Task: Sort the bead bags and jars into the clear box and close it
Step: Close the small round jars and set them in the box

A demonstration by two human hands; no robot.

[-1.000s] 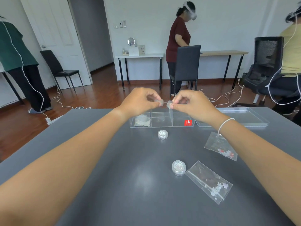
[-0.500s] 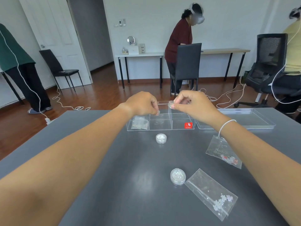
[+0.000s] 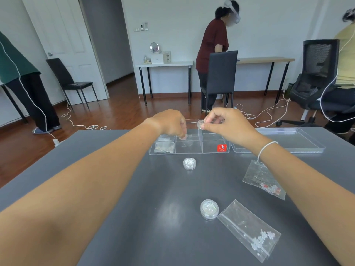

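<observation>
The clear box (image 3: 189, 148) sat open at the far middle of the grey table (image 3: 134, 217), three compartments in a row, so both hands could reach straight ahead into it. The left hand (image 3: 169, 123) dipped into the middle compartment, its fingers (image 3: 182, 136) pinched close above a faint round shape on the floor there, probably a jar just set down; whether they gripped it could not be told. The right hand (image 3: 228, 123) hovered over the box's back edge, its fingers holding a small clear jar (image 3: 201, 124) by the rim, likely waiting its turn. One bead bag (image 3: 164, 147) already lay in the left compartment, which suggested bags went to one side and jars to another. Not yet sorted were a jar (image 3: 189, 163) just in front of the box, a second jar (image 3: 209, 209) touching a flat bag (image 3: 247, 230) near the body, and another bag (image 3: 264, 179) partly under the right wrist. The lid (image 3: 278, 140) lay upturned just beside the box's right end, out of the way yet handy. The table's near centre stayed open for moving, and the low box walls asked for little lift.
</observation>
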